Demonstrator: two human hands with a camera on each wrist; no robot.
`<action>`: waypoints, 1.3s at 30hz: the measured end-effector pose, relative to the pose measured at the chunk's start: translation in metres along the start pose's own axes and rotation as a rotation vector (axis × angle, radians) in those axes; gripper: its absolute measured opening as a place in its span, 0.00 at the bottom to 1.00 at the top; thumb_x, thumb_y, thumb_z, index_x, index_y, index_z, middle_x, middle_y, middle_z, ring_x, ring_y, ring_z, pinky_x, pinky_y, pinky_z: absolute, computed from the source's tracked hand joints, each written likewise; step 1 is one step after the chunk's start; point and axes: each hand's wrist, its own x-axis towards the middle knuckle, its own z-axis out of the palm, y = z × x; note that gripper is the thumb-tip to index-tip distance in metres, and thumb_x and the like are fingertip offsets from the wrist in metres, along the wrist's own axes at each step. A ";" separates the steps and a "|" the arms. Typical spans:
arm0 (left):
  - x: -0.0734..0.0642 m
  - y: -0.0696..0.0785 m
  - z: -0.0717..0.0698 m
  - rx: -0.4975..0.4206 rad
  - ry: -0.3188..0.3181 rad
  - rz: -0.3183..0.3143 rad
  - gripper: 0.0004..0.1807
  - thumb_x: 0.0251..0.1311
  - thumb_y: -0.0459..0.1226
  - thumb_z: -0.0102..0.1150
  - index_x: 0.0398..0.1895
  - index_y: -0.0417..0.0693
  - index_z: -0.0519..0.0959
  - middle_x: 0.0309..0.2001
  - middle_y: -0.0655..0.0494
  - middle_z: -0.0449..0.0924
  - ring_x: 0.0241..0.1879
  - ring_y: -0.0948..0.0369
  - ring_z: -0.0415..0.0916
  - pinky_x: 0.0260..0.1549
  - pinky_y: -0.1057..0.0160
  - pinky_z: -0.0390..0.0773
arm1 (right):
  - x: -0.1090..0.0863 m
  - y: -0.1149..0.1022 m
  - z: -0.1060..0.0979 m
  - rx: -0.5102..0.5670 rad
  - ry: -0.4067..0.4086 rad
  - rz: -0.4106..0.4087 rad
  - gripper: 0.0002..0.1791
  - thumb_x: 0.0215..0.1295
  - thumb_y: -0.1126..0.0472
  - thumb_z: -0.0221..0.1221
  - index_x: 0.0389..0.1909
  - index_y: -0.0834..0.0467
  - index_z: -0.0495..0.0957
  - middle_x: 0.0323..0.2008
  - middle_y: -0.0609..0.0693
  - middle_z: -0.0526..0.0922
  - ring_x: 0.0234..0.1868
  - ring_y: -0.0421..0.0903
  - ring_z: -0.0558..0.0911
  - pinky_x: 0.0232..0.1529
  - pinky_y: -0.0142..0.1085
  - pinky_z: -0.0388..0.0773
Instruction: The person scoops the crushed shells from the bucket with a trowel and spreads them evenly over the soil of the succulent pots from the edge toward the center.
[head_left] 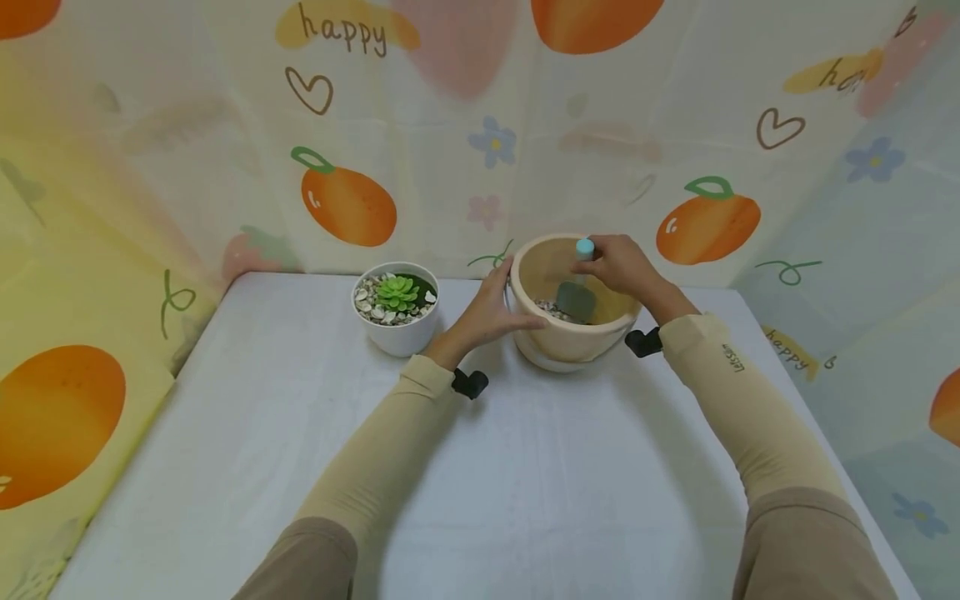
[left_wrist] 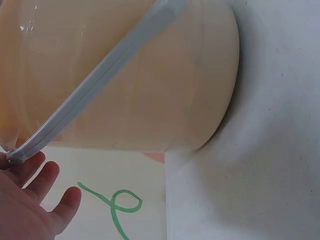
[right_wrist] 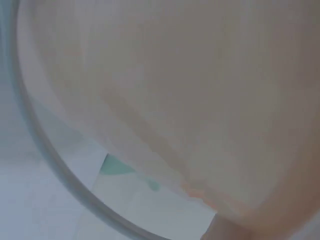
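Note:
In the head view a beige bucket stands upright at the back of the table, with small pale stones at its bottom. My right hand reaches over its right rim and grips a small shovel by the light blue handle end. The greenish blade points down inside the bucket. At the bucket's left side my left hand rests with thumb and fingers spread against the rim. In the left wrist view its fingertips show beside the grey bail handle. The right wrist view shows only the blurred bucket wall.
A white pot with a green succulent and pale pebbles stands left of the bucket. The white-covered table ends at a printed cloth backdrop just behind both containers. Cloth hangs at both sides too.

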 end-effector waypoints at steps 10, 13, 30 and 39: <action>0.000 0.001 0.000 -0.010 0.006 0.042 0.65 0.44 0.50 0.77 0.79 0.50 0.42 0.78 0.51 0.48 0.77 0.53 0.46 0.73 0.48 0.53 | 0.004 0.000 0.002 0.005 -0.054 -0.007 0.15 0.66 0.55 0.62 0.34 0.62 0.71 0.25 0.52 0.71 0.30 0.50 0.69 0.33 0.38 0.65; 0.001 0.001 -0.001 -0.007 0.005 0.041 0.65 0.44 0.50 0.76 0.79 0.50 0.42 0.78 0.51 0.47 0.77 0.53 0.45 0.73 0.48 0.53 | 0.006 0.000 0.001 0.016 -0.057 0.002 0.14 0.66 0.55 0.61 0.35 0.63 0.71 0.27 0.54 0.73 0.31 0.50 0.70 0.34 0.39 0.67; 0.000 -0.004 0.004 -0.022 -0.006 0.035 0.67 0.42 0.54 0.76 0.78 0.45 0.42 0.78 0.50 0.46 0.78 0.52 0.44 0.73 0.48 0.52 | -0.007 -0.001 0.017 -0.006 0.059 -0.163 0.14 0.67 0.58 0.60 0.42 0.66 0.72 0.27 0.59 0.78 0.26 0.51 0.73 0.31 0.38 0.67; 0.002 -0.004 0.001 -0.030 0.012 0.032 0.65 0.43 0.53 0.76 0.79 0.50 0.43 0.78 0.51 0.49 0.77 0.53 0.46 0.73 0.47 0.54 | 0.004 -0.008 0.028 0.060 0.103 -0.132 0.14 0.67 0.57 0.60 0.42 0.64 0.74 0.32 0.59 0.81 0.32 0.52 0.77 0.36 0.41 0.73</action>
